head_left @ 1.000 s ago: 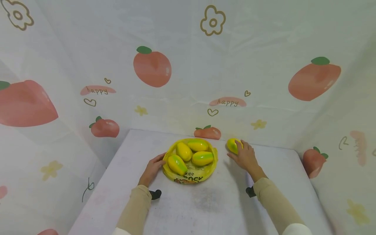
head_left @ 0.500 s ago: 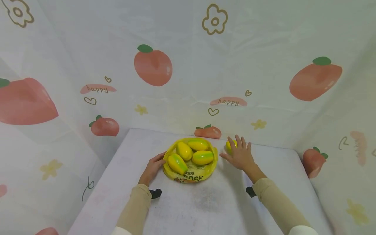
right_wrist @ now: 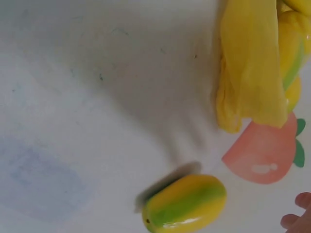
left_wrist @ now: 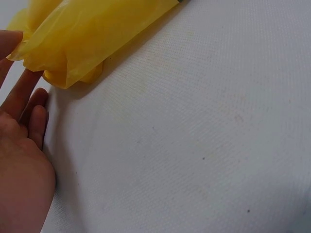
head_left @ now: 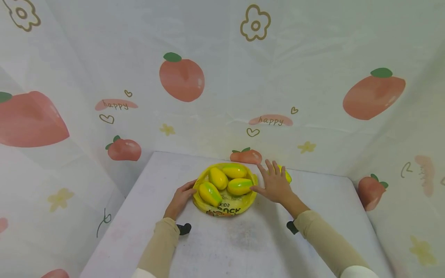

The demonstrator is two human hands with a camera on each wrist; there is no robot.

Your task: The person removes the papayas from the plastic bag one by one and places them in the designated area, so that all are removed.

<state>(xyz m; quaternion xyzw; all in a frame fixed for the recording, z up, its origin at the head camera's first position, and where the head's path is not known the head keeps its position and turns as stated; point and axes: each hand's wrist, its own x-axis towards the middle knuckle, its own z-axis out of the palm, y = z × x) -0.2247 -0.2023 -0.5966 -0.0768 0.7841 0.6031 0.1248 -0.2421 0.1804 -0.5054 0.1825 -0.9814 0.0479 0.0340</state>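
A yellow printed plastic bag, its rim rolled open, stands on the table with several glossy yellow-and-green mangoes inside. My left hand holds the bag's left rim; in the left wrist view the thumb lies over the plastic and fingers are beneath it. My right hand is spread with straight fingers at the bag's right side, its thumb near the rim. Whether the thumb touches is unclear. Behind this hand, one loose mango lies on the table, partly hidden; the right wrist view shows the mango whole.
The white table ends at a cloth backdrop printed with fruit and flowers, close behind the bag and loose mango. Cloth walls also rise to the left and right. Black wrist pieces show below the sleeves.
My right hand has come off the loose mango and moved left toward the bag, its fingers spreading. The loose mango stays on the table. My left hand remains at the bag's rim.
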